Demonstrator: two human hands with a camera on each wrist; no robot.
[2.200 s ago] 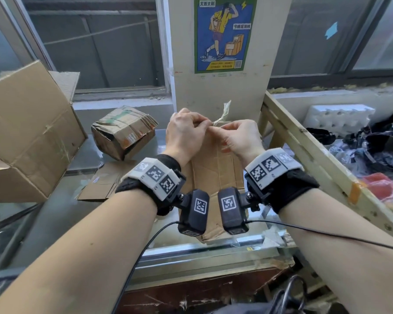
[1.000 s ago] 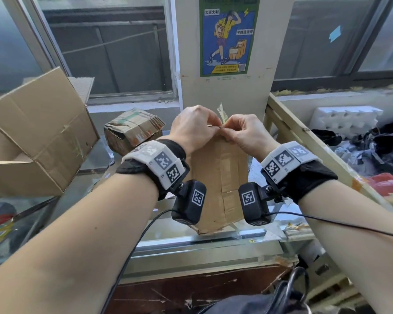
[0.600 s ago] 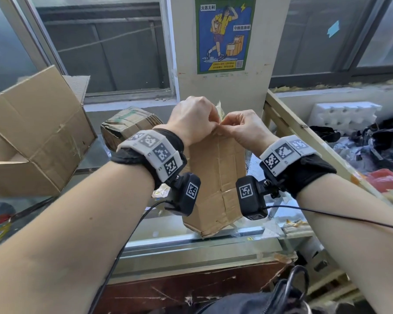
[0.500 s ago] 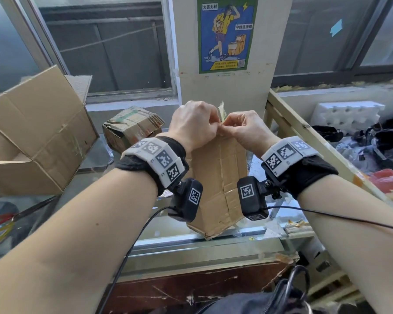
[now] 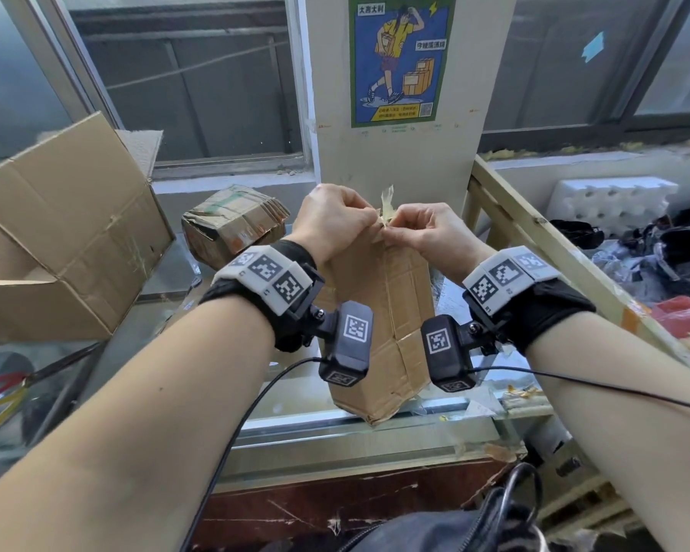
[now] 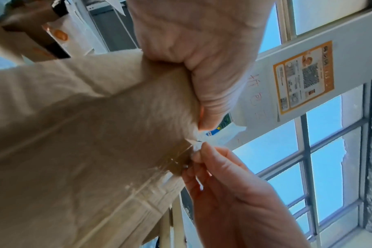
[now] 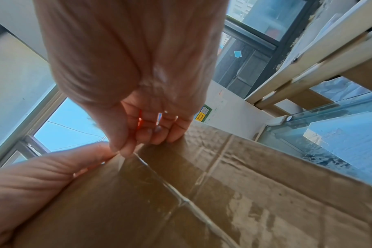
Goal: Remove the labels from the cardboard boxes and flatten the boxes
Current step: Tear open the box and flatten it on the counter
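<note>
The see-through crinkly tape strip [image 5: 386, 201] sticks up higher now than a moment ago. It peels off the top edge of the flat brown cardboard box [image 5: 379, 312], held upright at centre. The left hand [image 5: 331, 217] grips the box edge. The right hand [image 5: 423, 229] pinches the tape. Pull slow and steady toward 12 o'clock so it won't rip. A big open brown box [image 5: 64, 241] sits at 9 o'clock.

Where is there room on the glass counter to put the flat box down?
A bare strip of glass counter lies between the big open cardboard box and the held flattened brown cardboard box. Its near edge by the metal rail is also bare. Behind the wooden frame at right, dark clothes crowd everything.
</note>
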